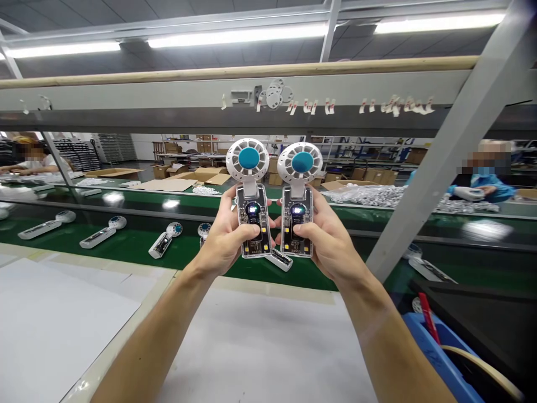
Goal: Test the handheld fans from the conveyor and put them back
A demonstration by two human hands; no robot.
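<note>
Left hand (224,238) and right hand (333,240) each grip a handheld fan (251,193) near the bench's (264,341) far edge; loosening risks a fall.

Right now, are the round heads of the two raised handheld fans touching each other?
Apart. The head camera view shows background through a gap between the left fan head and the right fan head.

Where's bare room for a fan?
Free: middle white sheet between the bare forearms, short of the glossy green belt; left white sheet.
Crowded: belt behind the held white round-headed fans; right, blue plastic bin.
</note>
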